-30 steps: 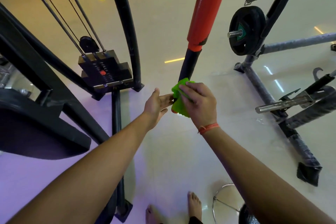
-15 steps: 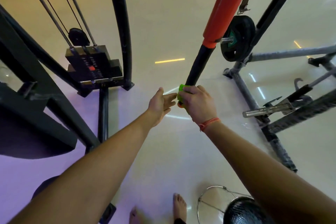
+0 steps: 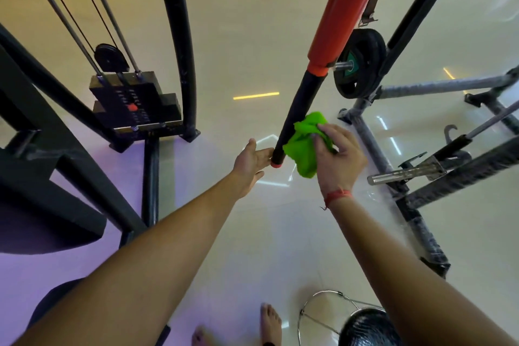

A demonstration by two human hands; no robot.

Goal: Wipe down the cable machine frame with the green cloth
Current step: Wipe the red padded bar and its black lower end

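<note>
A red padded bar (image 3: 342, 14) slants down the middle of the view and ends in a black grip (image 3: 295, 118) with a red end cap. The green cloth (image 3: 304, 143) is bunched against the right side of that grip. My right hand (image 3: 339, 160) holds the cloth, fingers curled over it. My left hand (image 3: 250, 163) is at the bar's lower tip, fingers apart and touching the end cap. The cable machine's black frame upright (image 3: 179, 45) and weight stack (image 3: 134, 104) stand at the left.
A black weight plate (image 3: 362, 64) hangs on a rack at the right, with wrapped floor bars (image 3: 373, 146) and a steel peg (image 3: 404, 173) below it. A black seat pad (image 3: 42, 222) is at the left. A wire-framed stool (image 3: 359, 320) and bare feet are at the bottom edge.
My right hand has slid off the bar's tip to its right side, and the cloth has opened out from under the fingers. The view has drifted slightly.
</note>
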